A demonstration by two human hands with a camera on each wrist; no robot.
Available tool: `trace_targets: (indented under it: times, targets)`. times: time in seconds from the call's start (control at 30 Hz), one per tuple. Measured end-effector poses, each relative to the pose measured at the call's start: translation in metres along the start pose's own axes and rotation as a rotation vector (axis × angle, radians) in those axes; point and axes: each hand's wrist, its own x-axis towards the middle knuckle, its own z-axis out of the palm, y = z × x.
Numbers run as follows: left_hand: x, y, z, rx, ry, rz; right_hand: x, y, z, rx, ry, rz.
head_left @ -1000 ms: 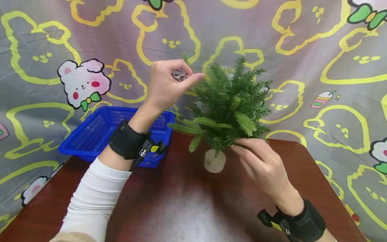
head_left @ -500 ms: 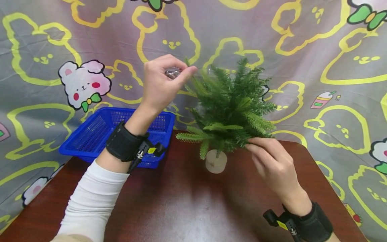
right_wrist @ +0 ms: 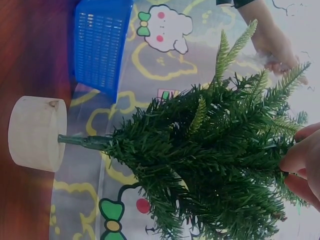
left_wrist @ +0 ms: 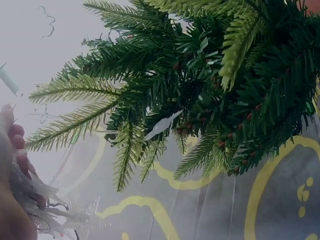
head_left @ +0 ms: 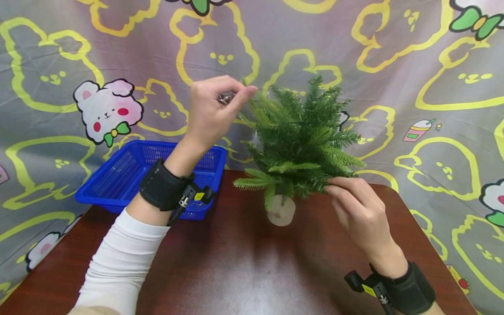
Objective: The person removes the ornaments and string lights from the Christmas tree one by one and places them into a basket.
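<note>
A small artificial Christmas tree (head_left: 299,140) stands upright on a round pale wooden base (head_left: 281,211). My left hand (head_left: 214,107) is at its upper left, fingers curled round a shiny, whitish, see-through bundle (left_wrist: 35,200) with thin strands; its exact kind is unclear. In the left wrist view a fine thread runs between that hand and the tree, and a small white piece (left_wrist: 164,125) hangs among the branches. Low on the tree's right side, my right hand (head_left: 360,210) pinches a branch tip with thumb and fingers.
A blue plastic basket (head_left: 94,192) stands at the table's left, behind my left forearm. Dark reddish-brown table (head_left: 220,262) extends in front of the tree. Behind everything hangs a grey curtain (head_left: 157,57) with yellow cartoon outlines.
My right hand has moved right along with the lower branches, and the tree has turned a little. My left hand has shifted slightly left, still gripping the whitish bundle.
</note>
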Motion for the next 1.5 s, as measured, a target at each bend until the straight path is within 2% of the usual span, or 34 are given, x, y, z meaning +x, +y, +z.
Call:
trace_targets:
  times: [0.13, 0.43, 0.7, 0.93, 1.0, 1.17, 1.33, 1.5]
  targets:
    - [0.001, 0.001, 0.0, -0.069, 0.009, -0.007, 0.001, 0.001, -0.001, -0.008, 0.001, 0.005]
    - [0.006, 0.004, 0.0, -0.089, 0.011, 0.098, -0.001, 0.006, -0.002, -0.035, -0.01, 0.034]
    - [0.011, 0.008, 0.001, -0.065, 0.05, 0.107, -0.005, 0.016, -0.003, -0.055, 0.0, 0.066]
    - [0.016, 0.015, 0.005, -0.133, 0.047, 0.102, -0.009, 0.023, -0.004, -0.061, 0.005, 0.092]
    - [0.017, 0.017, 0.006, -0.163, 0.055, 0.072, -0.009, 0.024, -0.004, -0.063, 0.002, 0.097]
    - [0.018, 0.021, 0.008, -0.241, 0.1, -0.09, -0.009, 0.025, -0.005, -0.075, -0.012, 0.106]
    - [0.019, 0.023, 0.007, -0.244, 0.131, -0.225, -0.01, 0.027, -0.005, -0.088, -0.02, 0.116]
    - [0.018, 0.021, 0.005, -0.267, 0.147, -0.323, -0.011, 0.029, -0.004, -0.093, -0.01, 0.12]
